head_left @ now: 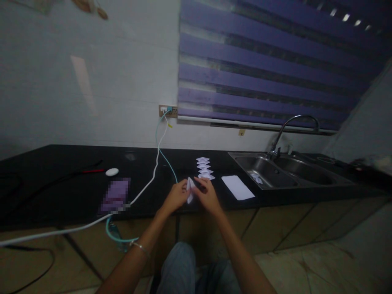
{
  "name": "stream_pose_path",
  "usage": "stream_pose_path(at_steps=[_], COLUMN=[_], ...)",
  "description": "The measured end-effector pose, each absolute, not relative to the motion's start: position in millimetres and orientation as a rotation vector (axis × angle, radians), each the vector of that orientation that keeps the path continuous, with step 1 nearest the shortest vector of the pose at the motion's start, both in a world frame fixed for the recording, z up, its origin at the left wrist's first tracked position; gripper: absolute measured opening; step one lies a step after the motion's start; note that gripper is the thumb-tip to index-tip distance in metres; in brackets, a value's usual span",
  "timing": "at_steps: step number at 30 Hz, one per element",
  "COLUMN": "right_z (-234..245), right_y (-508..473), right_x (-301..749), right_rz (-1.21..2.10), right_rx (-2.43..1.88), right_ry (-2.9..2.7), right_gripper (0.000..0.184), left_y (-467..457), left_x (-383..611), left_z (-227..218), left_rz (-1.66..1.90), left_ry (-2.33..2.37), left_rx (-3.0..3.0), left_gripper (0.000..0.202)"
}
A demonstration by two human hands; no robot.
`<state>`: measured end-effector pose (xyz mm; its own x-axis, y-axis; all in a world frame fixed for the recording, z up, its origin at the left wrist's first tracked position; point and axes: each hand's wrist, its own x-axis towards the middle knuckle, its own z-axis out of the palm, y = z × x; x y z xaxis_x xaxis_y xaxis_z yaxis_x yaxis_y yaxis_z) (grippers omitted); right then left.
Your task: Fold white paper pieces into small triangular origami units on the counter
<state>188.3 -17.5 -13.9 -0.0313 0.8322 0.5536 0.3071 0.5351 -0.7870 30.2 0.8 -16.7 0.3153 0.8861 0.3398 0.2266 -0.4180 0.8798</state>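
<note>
Folded paper, white, pointed, over glossy black counter

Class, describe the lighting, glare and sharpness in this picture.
In the head view: dim light overall; bright spots upper right on the purple blind; a pale reflection on the wall; a pixelated patch on the counter; blur towards the right edge.

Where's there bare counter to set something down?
The countertop looks bare between the white disc and white cable, and between the teal cable and folded papers, beyond the left hand. It's crowded around the right hand: folded papers just beyond, white sheet to its right, then the sink.
</note>
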Motion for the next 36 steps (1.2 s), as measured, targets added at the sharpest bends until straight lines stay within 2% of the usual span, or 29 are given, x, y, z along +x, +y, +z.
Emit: stream_pose_path(at_steps=[2,3,5,8,13,17,24,28,36], right_z=[-13.9,-14.6,-16.7,-20.7,-21.7,-18.5,-19.1,-19.3,-16.7], right_y=[-22.2,-23.4,-23.7,-20.5,-17.6,-19.6,-24.3,-23.6,-19.6], right_x=[185.2,184.0,182.5,182.8,188.2,191.3,189.1,192.3,202.8], right_rz=[0.484,0.446,0.385,0.34,0.292,0.324,0.439,0.528,0.94], right_rx=[-1.035,-1.043,-1.039,-1.033,-0.996,-0.945,-0.877,-0.844,-0.924], right_ry=[-1.639,-1.654,-1.652,-1.599,-1.578,-1.514,-1.493,-1.479,-1.432], right_gripper=[0.061,0.067,0.061,0.04,0.018,0.02,0.022,0.021,0.025], left_y=[2.0,1.8,0.5,-1.9,-0.2,2.5,-5.5,-6.5,-1.3], left_x=[28.0,27.1,25.7,25.3,26.3,25.3,26.9,26.6,21.4], left_z=[-16.8,-16.3,-14.5,-12.4,-12.9,-12.7,1.1,3.2,-6.1], left_rz=[1.185,1.2,1.21,1.229,1.267,1.183,0.923,0.914,0.893], left_ry=[1.059,1.083,1.098,1.104,1.069,0.863,0.756,0.638,0.662], left_rx=[1.839,1.87,1.951,2.009,1.826,1.542,1.573,1.545,1.647], left_gripper=[0.034,0.034,0.034,0.032,0.032,0.051,0.048,0.037,0.034])
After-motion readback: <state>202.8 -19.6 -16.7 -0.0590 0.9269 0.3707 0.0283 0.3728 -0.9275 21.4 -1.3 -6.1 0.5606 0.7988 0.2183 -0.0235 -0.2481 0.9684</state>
